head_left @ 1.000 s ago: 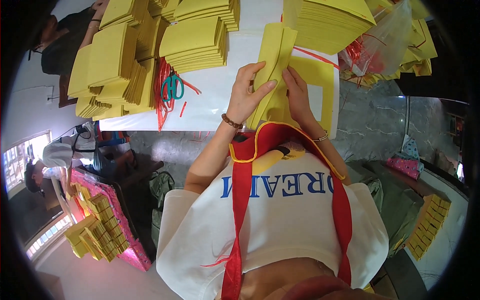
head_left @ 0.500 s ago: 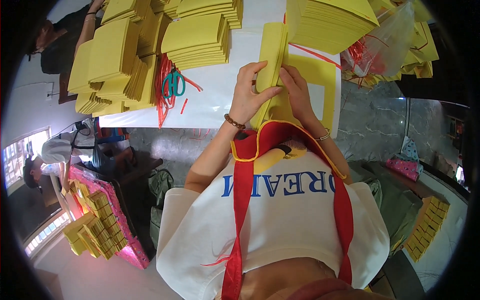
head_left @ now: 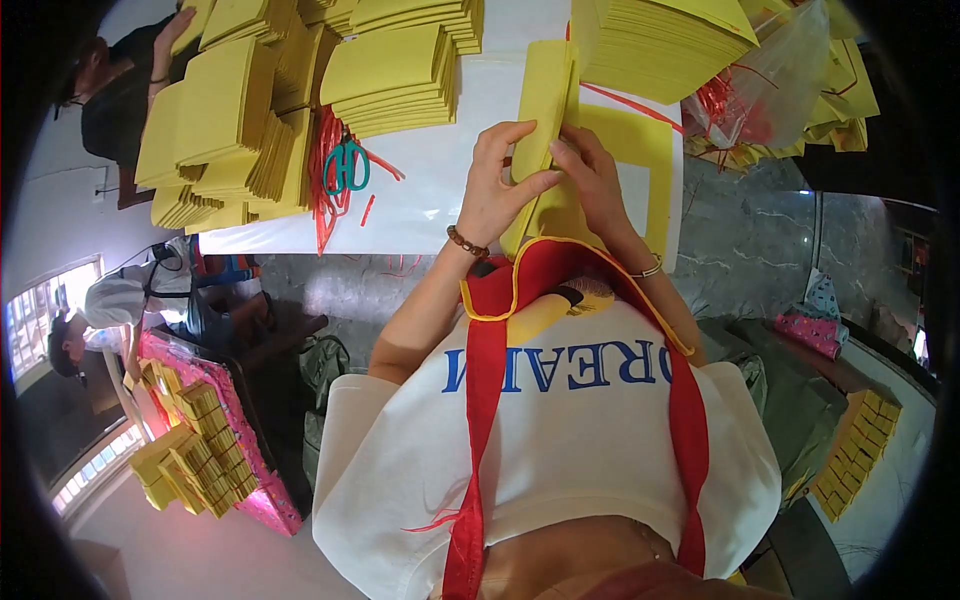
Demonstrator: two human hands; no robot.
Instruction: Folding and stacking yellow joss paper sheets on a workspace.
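Note:
A narrow, upright bundle of folded yellow paper (head_left: 540, 95) stands at the front of the white table, between my two hands. My left hand (head_left: 503, 185) grips its left side, thumb across the near face and fingers curled over the edge. From the right, my right hand (head_left: 594, 182) closes on the same bundle, fingertips partly hidden behind it. Under my right hand lies a flat yellow sheet (head_left: 655, 150) with a white rectangle on it. Just beyond the hands rises a tall stack of yellow paper (head_left: 660, 50).
Stacks of folded yellow paper (head_left: 390, 80) fill the table's left side. Green-handled scissors (head_left: 346, 167) lie on red strips (head_left: 328, 190). A clear plastic bag (head_left: 775, 90) with red strips sits at right. One person works at far left; another is by a pink-covered table (head_left: 270, 495).
My right thumb and fingers have shifted slightly on the bundle. At the far left, the other person's hand has moved onto a yellow stack.

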